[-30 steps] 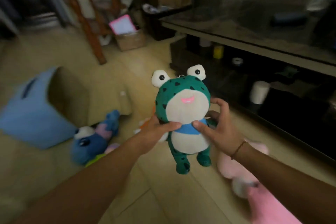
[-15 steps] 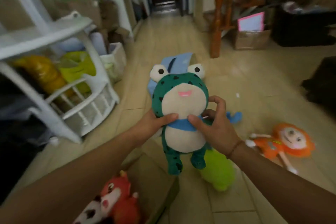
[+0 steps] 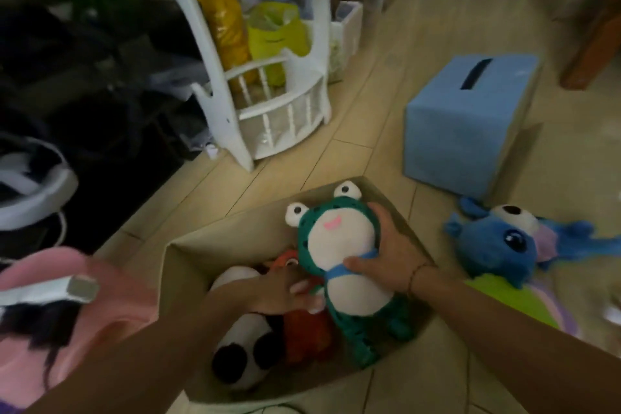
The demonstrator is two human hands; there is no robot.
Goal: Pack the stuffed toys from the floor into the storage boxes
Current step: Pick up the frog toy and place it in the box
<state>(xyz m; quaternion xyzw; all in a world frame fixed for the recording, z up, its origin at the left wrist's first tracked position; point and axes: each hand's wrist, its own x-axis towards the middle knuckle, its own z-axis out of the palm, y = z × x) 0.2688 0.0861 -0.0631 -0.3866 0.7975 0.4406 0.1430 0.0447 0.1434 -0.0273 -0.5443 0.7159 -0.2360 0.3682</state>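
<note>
soft green spotted frog plush (image 3: pixel 339 245) in open beige fabric box (image 3: pixel 188 265) | right hand (image 3: pixel 386 255) grips its neck | left hand (image 3: pixel 285 292) holds its side

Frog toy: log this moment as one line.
frog toy over open box | right hand grips it | left hand holds its side | blue toy on floor
</note>
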